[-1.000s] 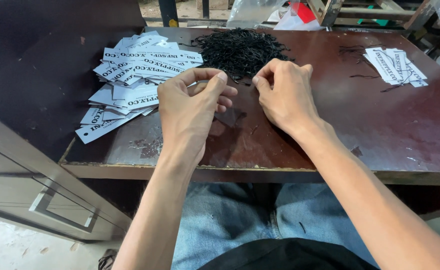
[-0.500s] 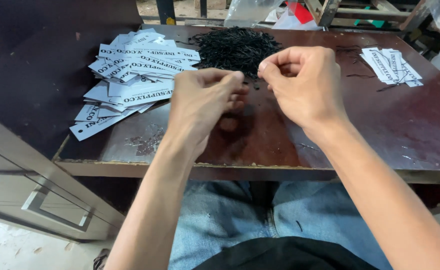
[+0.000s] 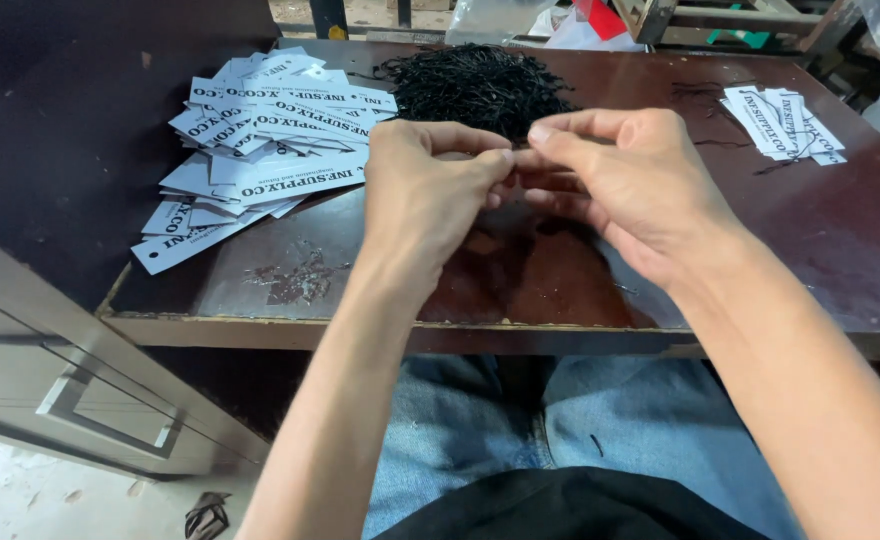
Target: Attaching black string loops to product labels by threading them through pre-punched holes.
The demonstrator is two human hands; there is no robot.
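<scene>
The left hand (image 3: 425, 195) and right hand (image 3: 630, 180) meet above the counter (image 3: 380, 270) middle, fingers pinched narrow together; what they hold I cannot tell. The black string pile (image 3: 475, 85) lies near the far edge, white tags (image 3: 260, 150) spread toward the left edge, and the front edge stays bare.

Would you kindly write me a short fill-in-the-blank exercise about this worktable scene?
1. The big heap of white tags lies to the ____ of the left hand.
2. The pile of strings behind the hands is ____ in colour.
3. The fingertips of the left hand and the right hand ____ above the table.
4. The small stack of tags lies near the table's far ____ corner.

Missing words: left; black; meet; right
</scene>
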